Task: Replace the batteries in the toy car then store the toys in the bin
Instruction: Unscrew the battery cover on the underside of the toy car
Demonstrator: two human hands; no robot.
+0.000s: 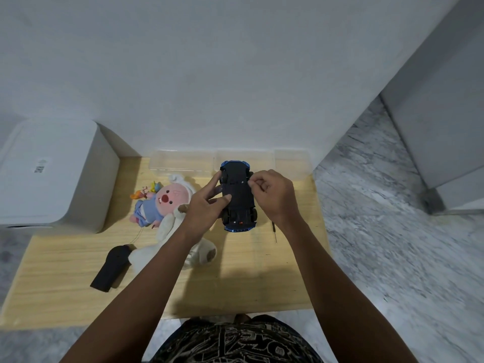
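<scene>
Battery step in hand: toy car (238, 196) flipped belly-up above desk (65, 279). Left hand (207, 205) clasps its side, fingers (225, 198) curled over underside. Right hand (272, 193) pinched shut at cover edge; whether anything is in pinch, cannot tell. Next: cover off, cells swapped. Bin (47, 174) waits left.

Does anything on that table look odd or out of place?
Only the blue toy car: it is upside down, black underside up, held between the left hand and right hand. That fits battery work. Nothing looks spilled or broken.
</scene>
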